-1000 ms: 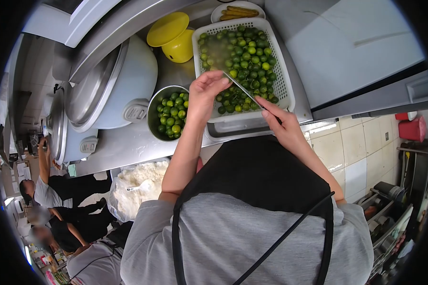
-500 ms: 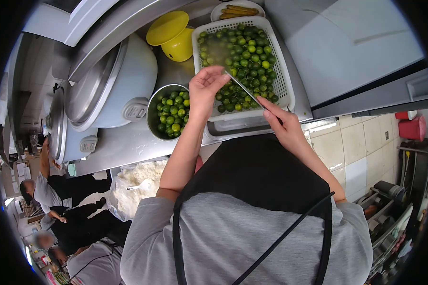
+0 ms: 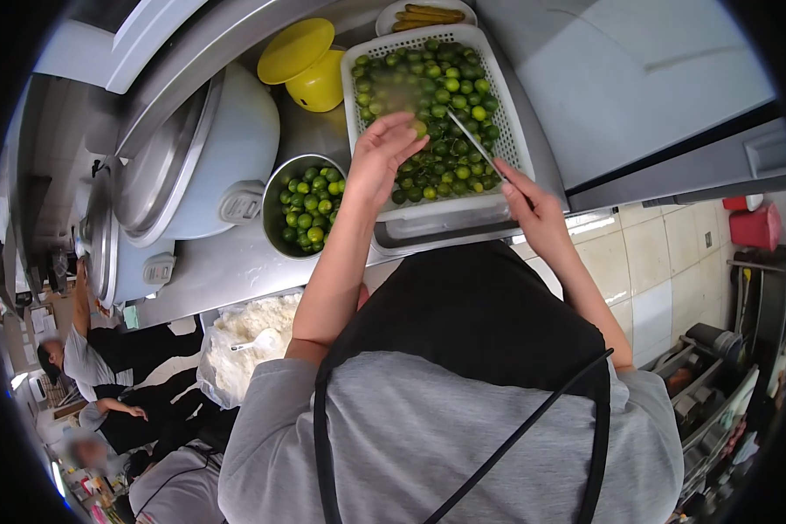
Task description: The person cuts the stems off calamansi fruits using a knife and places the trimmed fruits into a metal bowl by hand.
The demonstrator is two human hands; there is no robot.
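Over the near left part of a white basket [image 3: 517, 131] of green limes [image 3: 463, 96], my left hand [image 3: 384, 162] holds a small lime [image 3: 419, 129] at its fingertips. My right hand [image 3: 533, 208] is closed round the handle of a thin knife [image 3: 472, 138], whose blade points up and left over the limes. The blade tip is apart from the lime in my left hand. Left of my left forearm stands a round metal bowl [image 3: 275, 223] holding several limes [image 3: 311, 207].
A yellow container [image 3: 314, 83] and large rice cookers [image 3: 244, 131] stand left. A plate [image 3: 384, 19] with long brown items lies behind the basket. Below the counter [image 3: 210, 275] is a bag of white grains [image 3: 227, 371]. Several people [image 3: 105, 349] are at the lower left.
My hands have moved apart. The knife has swung away from my left fingers, where a lime now shows. The view has shifted slightly, and people at the lower left have moved.
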